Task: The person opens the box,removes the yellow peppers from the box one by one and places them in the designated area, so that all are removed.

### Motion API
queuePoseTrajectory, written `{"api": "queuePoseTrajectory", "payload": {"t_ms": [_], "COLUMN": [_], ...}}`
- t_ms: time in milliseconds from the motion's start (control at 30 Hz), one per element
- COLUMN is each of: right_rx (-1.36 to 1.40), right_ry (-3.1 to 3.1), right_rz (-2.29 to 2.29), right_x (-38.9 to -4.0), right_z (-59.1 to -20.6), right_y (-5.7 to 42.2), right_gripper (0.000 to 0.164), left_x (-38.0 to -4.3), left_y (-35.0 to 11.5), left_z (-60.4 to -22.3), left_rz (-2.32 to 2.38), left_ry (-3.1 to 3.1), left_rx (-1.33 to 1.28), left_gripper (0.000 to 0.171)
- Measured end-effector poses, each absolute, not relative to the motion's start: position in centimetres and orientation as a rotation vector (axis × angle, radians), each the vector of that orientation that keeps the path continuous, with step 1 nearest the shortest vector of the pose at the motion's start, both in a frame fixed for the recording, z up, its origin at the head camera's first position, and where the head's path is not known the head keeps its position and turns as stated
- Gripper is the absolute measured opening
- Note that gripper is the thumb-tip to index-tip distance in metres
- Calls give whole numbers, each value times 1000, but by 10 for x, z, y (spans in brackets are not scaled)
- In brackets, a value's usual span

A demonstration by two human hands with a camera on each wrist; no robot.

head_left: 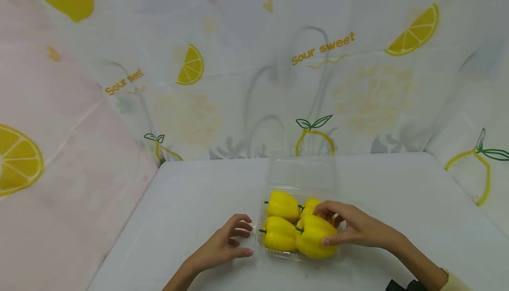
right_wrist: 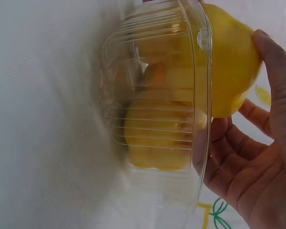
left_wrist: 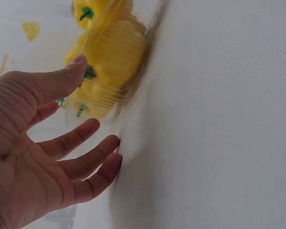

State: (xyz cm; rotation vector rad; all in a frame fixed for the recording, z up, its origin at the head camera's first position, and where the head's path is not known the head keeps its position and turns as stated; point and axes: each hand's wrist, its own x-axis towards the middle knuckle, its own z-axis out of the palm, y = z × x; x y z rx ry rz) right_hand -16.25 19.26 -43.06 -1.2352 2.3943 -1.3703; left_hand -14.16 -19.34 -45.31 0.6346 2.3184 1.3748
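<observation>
Four yellow peppers are sitting in the clear plastic container [head_left: 265, 242] in front of me, near the middle of the white table [head_left: 191, 202], its lid [head_left: 302, 172] lying open on the far side. Starting from the left, my left hand [head_left: 222, 247] is resting on the table just beside the container's left wall, fingers relaxed and spread, holding nothing; from the left wrist view the fingertips seem to be just short of the plastic, though I cannot be sure. Moving right, the peppers are lying on their sides with green stems pointing left, so their long axes are running left to right. My right hand [head_left: 350, 228] is curling over the near-right pepper [head_left: 314, 240], thumb on its near face and fingers on its far side, gripping it. That pepper is lying directly under my right hand, well nearer to it than to my left.
</observation>
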Motion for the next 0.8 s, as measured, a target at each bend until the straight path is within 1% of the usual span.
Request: {"api": "queuePoseTrajectory", "payload": {"t_ms": [133,367,567,800], "right_rx": [-1211,-1223,-1270,-1146], "right_ry": [2426,2490,2607,2736], "right_rz": [-1348,-1312,-1288,-1272], "right_x": [-161,-158,-155,-152], "right_z": [-429,-423,-414,-407], "right_y": [193,196,202,208], "right_gripper": [49,51,53,54], "left_x": [-141,-142,-141,-140], "left_y": [-195,-194,-193,-191], "left_z": [-452,-450,-449,-448], "left_rz": [1368,1360,1343,1326], "left_ry": [2315,2287,2289,2303], "left_rx": [650,694,697,721], "left_gripper": [68,57,56,55]}}
